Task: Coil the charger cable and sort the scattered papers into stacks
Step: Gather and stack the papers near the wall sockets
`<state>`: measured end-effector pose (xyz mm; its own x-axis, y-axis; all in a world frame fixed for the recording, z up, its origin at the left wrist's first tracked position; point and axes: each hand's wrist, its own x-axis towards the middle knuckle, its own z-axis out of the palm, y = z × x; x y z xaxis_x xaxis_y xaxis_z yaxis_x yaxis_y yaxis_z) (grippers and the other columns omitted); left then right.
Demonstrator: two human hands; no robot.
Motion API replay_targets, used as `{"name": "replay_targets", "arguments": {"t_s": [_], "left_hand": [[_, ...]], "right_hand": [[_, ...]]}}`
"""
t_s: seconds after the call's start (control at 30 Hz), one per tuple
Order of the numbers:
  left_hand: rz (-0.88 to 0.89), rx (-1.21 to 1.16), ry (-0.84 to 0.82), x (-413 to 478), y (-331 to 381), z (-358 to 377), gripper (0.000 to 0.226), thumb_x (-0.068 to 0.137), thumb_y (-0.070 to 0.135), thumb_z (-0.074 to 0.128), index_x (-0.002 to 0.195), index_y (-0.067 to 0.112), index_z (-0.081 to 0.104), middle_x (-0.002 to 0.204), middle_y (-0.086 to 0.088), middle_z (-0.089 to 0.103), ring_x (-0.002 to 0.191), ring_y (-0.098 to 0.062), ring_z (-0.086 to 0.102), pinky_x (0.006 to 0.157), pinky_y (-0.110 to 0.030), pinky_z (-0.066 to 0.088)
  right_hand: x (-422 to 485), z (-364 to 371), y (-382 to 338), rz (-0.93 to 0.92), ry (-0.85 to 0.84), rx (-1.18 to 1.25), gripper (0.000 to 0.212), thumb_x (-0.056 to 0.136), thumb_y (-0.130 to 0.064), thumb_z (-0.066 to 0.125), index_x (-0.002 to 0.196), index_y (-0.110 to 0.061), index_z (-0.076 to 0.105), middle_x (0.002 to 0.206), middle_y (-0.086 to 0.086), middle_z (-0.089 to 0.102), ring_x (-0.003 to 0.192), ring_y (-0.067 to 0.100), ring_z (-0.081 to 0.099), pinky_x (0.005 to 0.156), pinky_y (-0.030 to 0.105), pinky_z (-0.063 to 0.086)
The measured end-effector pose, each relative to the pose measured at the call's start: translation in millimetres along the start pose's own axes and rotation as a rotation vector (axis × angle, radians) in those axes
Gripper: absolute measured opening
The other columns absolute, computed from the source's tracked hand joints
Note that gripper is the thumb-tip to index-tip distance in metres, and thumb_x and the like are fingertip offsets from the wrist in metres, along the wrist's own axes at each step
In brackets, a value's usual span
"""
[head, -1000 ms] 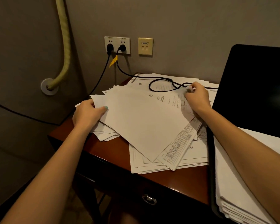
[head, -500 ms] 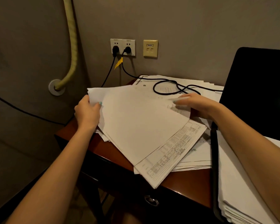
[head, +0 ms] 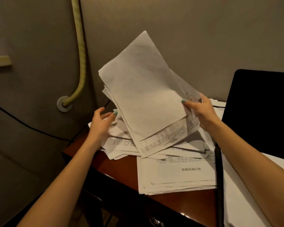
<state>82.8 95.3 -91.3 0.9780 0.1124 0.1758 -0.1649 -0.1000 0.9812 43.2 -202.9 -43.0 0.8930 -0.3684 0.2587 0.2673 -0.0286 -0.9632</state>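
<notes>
My right hand (head: pixel 199 111) pinches the right edge of a bundle of white sheets (head: pixel 146 95), thumb on top, holding it tilted up above the table. My left hand (head: pixel 102 122) hovers just left of the bundle's lower edge, its fingers relaxed and holding nothing. More loose papers (head: pixel 175 172) lie spread on the dark wooden table (head: pixel 121 171) underneath. A short stretch of the black charger cable (head: pixel 217 106) shows behind my right hand; the lifted sheets hide the rest of it.
A black laptop lid (head: pixel 261 112) stands at the right, with a tall paper stack (head: pixel 246 194) in front of it. A yellow hose (head: pixel 81 51) enters a wall fitting at left, and a thin black wire (head: pixel 23 123) runs across the wall.
The bundle of sheets has been lifted off the table and tilted upright by my right hand. My left hand has let go of its left edge. The camera has tilted, hiding the wall sockets.
</notes>
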Motion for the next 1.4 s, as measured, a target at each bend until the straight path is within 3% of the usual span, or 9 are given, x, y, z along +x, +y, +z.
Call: {"name": "replay_targets", "arguments": {"t_s": [0.1,0.27,0.5,0.6,0.8,0.93,1.1,1.2,1.4], "left_hand": [[0.015,-0.061,-0.151,12.7,26.7,12.0,0.073,0.083,0.052,0.066,0.141,0.014,0.043,0.124,-0.004,0.063,0.107,-0.02,0.062,0.097,-0.041,0.049],[0.151,-0.312,-0.049,24.7,63.7,49.9,0.032,0.088,0.012,0.067,0.118,0.013,0.056,0.109,-0.005,0.068,0.095,-0.023,0.067,0.078,-0.036,0.056],[0.392,-0.427,-0.05,18.0,89.0,71.8,0.024,0.092,0.005,0.062,0.11,0.02,0.056,0.105,0.001,0.067,0.09,-0.011,0.07,0.074,-0.025,0.057],[0.416,-0.427,-0.115,19.5,104.0,78.8,0.027,0.091,0.0,0.06,0.11,0.019,0.055,0.102,0.006,0.066,0.087,-0.007,0.069,0.074,-0.025,0.057],[0.394,-0.415,-0.219,20.5,106.3,99.2,0.039,0.09,0.005,0.063,0.124,0.014,0.047,0.111,0.002,0.062,0.095,-0.011,0.067,0.073,-0.024,0.057],[0.336,-0.375,-0.198,19.8,73.6,100.9,0.041,0.088,0.009,0.066,0.125,0.017,0.05,0.109,0.003,0.063,0.089,-0.006,0.067,0.067,-0.018,0.054],[0.145,-0.312,-0.202,23.0,47.0,97.4,0.01,0.086,0.016,0.068,0.094,0.023,0.066,0.08,0.009,0.073,0.077,-0.012,0.068,0.069,-0.029,0.056],[0.129,-0.258,-0.22,21.7,43.0,98.6,0.007,0.086,0.016,0.069,0.084,0.022,0.066,0.066,0.015,0.071,0.064,-0.002,0.067,0.062,-0.021,0.055],[0.178,-0.191,-0.217,8.7,47.1,97.8,0.005,0.089,0.022,0.066,0.091,0.025,0.062,0.085,0.008,0.068,0.074,-0.008,0.067,0.062,-0.022,0.053]], "right_hand": [[-0.1,5.7,-1.8,-0.036,0.058,0.081,0.034,0.084,0.003,0.066,0.115,-0.008,0.058,0.088,0.003,0.065,0.075,0.014,0.062,0.065,0.021,0.056],[0.2,5.4,-4.0,-0.151,0.054,0.168,0.027,0.086,0.003,0.064,0.101,-0.019,0.06,0.093,-0.001,0.067,0.08,0.011,0.065,0.072,0.022,0.056],[15.5,-15.2,-4.4,-0.341,0.163,-0.367,0.058,0.088,-0.031,0.068,0.138,-0.019,0.041,0.108,0.0,0.056,0.094,0.012,0.057,0.077,0.024,0.05],[22.0,-18.0,-11.5,-0.297,0.141,-0.243,0.039,0.089,-0.029,0.066,0.123,-0.014,0.053,0.093,-0.004,0.06,0.087,0.014,0.06,0.076,0.032,0.055],[18.3,-10.0,1.1,-0.339,0.188,-0.034,0.018,0.094,-0.018,0.061,0.111,-0.016,0.056,0.102,-0.008,0.065,0.09,0.0,0.062,0.077,0.018,0.053],[14.0,-4.8,19.4,-0.278,0.162,-0.007,0.009,0.091,-0.019,0.064,0.098,-0.02,0.058,0.098,-0.004,0.067,0.09,0.01,0.064,0.081,0.028,0.055],[14.0,-2.8,31.9,-0.139,0.05,0.025,0.033,0.088,-0.012,0.067,0.119,-0.011,0.056,0.107,-0.001,0.064,0.091,0.007,0.062,0.078,0.017,0.055],[12.1,-5.1,35.4,-0.142,0.051,-0.048,0.034,0.09,-0.014,0.064,0.123,-0.007,0.057,0.11,0.003,0.065,0.094,0.015,0.063,0.08,0.022,0.055],[8.7,-10.5,22.2,0.056,-0.025,-0.062,0.028,0.091,-0.017,0.063,0.118,-0.012,0.058,0.098,-0.002,0.064,0.081,0.008,0.061,0.064,0.02,0.051]]}}
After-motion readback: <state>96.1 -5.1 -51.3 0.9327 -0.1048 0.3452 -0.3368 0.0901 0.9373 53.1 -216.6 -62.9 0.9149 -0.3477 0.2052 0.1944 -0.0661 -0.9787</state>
